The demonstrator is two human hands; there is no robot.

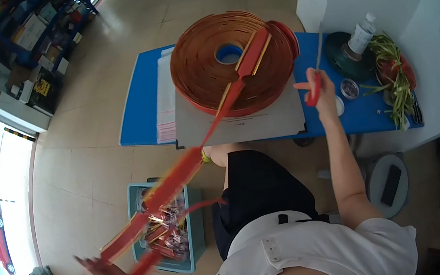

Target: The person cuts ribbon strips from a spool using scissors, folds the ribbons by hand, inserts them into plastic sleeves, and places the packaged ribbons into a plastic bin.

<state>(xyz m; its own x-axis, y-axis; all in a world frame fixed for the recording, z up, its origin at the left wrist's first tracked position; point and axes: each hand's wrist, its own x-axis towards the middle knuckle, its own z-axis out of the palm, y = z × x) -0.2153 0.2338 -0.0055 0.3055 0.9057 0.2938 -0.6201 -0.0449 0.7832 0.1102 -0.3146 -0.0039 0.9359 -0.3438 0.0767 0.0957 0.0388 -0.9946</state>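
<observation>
A long red ribbon with gold edges (174, 179) runs from a big coiled roll (192, 77) on the table down to the lower left. At its far end my left hand (107, 271) grips the ribbon, blurred by motion, some fingers stretched out. A loose red length hangs by that wrist and loops back toward my lap. My right hand (319, 87), above the table's right part, is closed around red-handled scissors (315, 90), blades pointing up and away, index finger sticking out to the left.
The roll rests on a grey board (242, 129) on a blue table (135, 108). To the right are a plastic bottle (362, 33), a dark green round object (340, 60), a leafy plant (395, 80) and a small round tin (349, 89). A teal bin (195, 230) holds wrapped red pieces.
</observation>
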